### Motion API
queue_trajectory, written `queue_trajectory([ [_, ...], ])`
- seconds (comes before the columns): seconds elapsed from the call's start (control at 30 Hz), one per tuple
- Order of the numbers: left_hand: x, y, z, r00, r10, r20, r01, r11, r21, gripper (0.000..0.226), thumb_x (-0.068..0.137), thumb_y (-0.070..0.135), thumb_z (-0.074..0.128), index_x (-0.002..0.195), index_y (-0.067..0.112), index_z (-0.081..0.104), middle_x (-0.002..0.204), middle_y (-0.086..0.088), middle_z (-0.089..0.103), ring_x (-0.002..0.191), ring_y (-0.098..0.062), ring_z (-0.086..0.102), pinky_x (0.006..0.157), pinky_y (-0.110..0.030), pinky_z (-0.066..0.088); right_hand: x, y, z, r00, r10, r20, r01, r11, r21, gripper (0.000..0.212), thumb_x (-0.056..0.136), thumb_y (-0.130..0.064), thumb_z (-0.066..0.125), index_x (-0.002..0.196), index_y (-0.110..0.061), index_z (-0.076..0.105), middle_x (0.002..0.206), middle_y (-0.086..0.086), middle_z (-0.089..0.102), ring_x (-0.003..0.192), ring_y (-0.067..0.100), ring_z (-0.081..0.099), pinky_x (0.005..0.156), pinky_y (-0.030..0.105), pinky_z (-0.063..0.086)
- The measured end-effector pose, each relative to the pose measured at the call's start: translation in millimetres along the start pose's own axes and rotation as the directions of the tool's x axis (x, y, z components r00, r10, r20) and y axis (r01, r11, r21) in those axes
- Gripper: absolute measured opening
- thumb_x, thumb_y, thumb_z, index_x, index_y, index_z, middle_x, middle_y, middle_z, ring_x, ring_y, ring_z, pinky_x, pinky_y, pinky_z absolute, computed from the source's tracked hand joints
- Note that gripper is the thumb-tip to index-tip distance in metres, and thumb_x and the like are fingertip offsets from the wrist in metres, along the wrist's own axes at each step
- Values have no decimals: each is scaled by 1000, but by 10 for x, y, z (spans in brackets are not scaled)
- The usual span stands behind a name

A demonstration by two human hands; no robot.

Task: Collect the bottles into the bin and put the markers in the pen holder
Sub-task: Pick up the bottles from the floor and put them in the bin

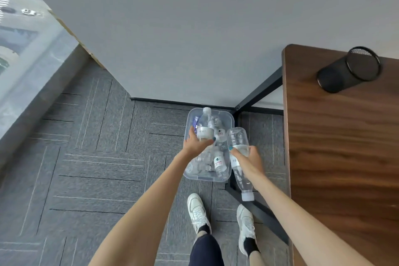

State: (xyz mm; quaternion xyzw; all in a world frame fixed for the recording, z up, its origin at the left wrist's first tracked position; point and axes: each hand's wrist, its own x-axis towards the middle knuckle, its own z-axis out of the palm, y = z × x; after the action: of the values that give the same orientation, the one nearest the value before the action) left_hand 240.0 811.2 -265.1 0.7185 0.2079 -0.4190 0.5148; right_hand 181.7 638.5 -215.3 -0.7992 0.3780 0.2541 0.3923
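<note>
Left hand (197, 143): our fingers (209, 141) curl round the base of a clear bottle (205, 127), its cap pointing away past the fingertips.
Right hand (252, 157): we grip two more, the upper bottle (237, 137) jutting beyond the fingers and the lower bottle (243, 179) hanging cap-down behind them.
Bin (188, 121): it sits on the carpet beneath both sets of fingers, already holding several bottles.
Handling: we judge them light, thin-walled and slick, best taken round the labelled waist without squeezing.
Pen holder (349, 70): it lies on its side on the desk (341, 147), well right of our right fingers.
</note>
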Motion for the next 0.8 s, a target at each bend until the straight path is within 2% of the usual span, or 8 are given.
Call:
queue_trajectory([
  [0.1, -48, -19, 37, 998, 24, -60, -16, 993, 116, 104, 82, 52, 65, 153, 22, -3, 160, -10, 14, 146, -36, 15, 117, -55, 18, 16, 28, -27, 997, 64, 40, -65, 998, 13, 53, 80, -53, 65, 115, -18, 48, 108, 2, 59, 96, 25, 60, 88, 48, 53],
  [0.23, -120, -102, 16, 995, 49, -92, -41, 996, 81, 84, 89, 39, 62, 153, 24, 10, 155, -12, 30, 141, -35, 30, 113, -51, 29, 18, 59, -22, 981, 163, 107, -169, 984, 49, 61, 78, -52, 66, 121, -17, 41, 112, 6, 56, 95, 25, 59, 90, 53, 52],
  [0.53, -251, -301, 11, 993, 70, -97, -58, 991, 122, 59, 96, 30, 54, 149, 17, 30, 151, -8, 38, 136, -26, 40, 107, -38, 33, 45, 69, 109, 969, 220, 112, -228, 971, 70, 57, 81, -26, 70, 119, -11, 30, 111, 11, 51, 94, 28, 56, 93, 53, 50],
  [0.6, -261, -345, 20, 993, 60, -99, -48, 992, 120, 55, 96, 29, 53, 147, 18, 34, 147, -9, 44, 123, -21, 51, 99, -33, 39, 98, 27, 123, 975, 206, 87, -216, 969, 121, 58, 81, -27, 71, 120, -9, 34, 112, 11, 53, 92, 27, 58, 91, 52, 52],
  [0.63, -267, -364, 26, 993, 63, -102, -50, 991, 123, 53, 96, 28, 53, 145, 18, 36, 142, -10, 48, 106, -13, 57, 89, -29, 41, 130, -10, 119, 977, 198, 79, -208, 967, 148, 61, 81, -29, 72, 124, -9, 35, 114, 11, 54, 93, 27, 59, 91, 52, 52],
  [0.7, -287, -378, 34, 992, 68, -109, -54, 990, 128, 49, 97, 26, 52, 144, 17, 39, 129, -10, 56, 80, 0, 51, 73, -23, 39, 202, -83, 101, 978, 189, 83, -202, 960, 196, 76, 81, -36, 73, 139, -10, 31, 131, 13, 51, 111, 31, 57, 99, 51, 48],
  [0.73, -300, -381, 36, 992, 66, -109, -52, 991, 127, 49, 97, 26, 52, 143, 16, 39, 126, -11, 56, 85, -4, 55, 76, -23, 39, 228, -114, 88, 979, 182, 96, -198, 958, 208, 87, 82, -38, 73, 148, -13, 22, 145, 12, 41, 126, 32, 49, 106, 50, 41],
  [0.8, -323, -379, 36, 992, 65, -110, -52, 992, 116, 47, 97, 25, 51, 142, 17, 40, 138, -9, 51, 116, -20, 55, 89, -27, 36, 245, -130, 63, 982, 148, 118, -171, 961, 219, 101, 83, -40, 72, 155, -19, 4, 161, 7, 16, 144, 30, 27, 115, 50, 28],
])
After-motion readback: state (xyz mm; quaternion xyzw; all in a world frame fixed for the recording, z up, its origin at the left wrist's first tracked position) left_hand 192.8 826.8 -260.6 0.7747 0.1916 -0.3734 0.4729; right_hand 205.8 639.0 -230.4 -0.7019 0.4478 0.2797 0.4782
